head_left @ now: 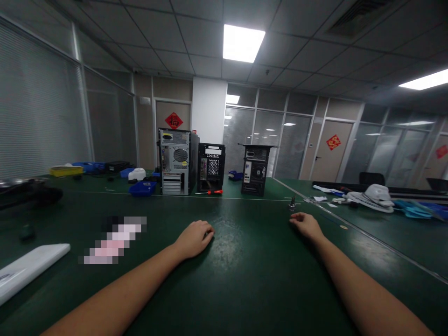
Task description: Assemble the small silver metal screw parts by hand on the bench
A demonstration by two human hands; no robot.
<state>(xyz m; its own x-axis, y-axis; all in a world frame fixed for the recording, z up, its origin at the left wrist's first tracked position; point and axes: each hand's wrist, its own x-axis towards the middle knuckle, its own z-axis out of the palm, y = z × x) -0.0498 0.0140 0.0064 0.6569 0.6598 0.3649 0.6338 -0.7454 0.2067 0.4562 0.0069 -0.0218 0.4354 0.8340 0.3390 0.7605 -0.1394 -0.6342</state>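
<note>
My left hand (194,238) rests on the dark green table (245,280) with its fingers curled under into a loose fist, and nothing shows in it. Further right, my right hand (306,224) also lies on the table with fingers curled down, apparently holding nothing. A small metal part (291,202) stands just beyond that hand, apart from it. At the far side stand three computer cases: a grey one (177,161), a black open one (211,167) and a black one (255,169). A red-handled screwdriver (213,192) lies in front of the middle case.
A white flat panel (28,268) lies at the left near edge. Blue trays (143,188), a yellow tray (66,171) and a white object (136,174) sit at the far left. On the right table lie a white cap-like item (374,196) and blue items (420,209).
</note>
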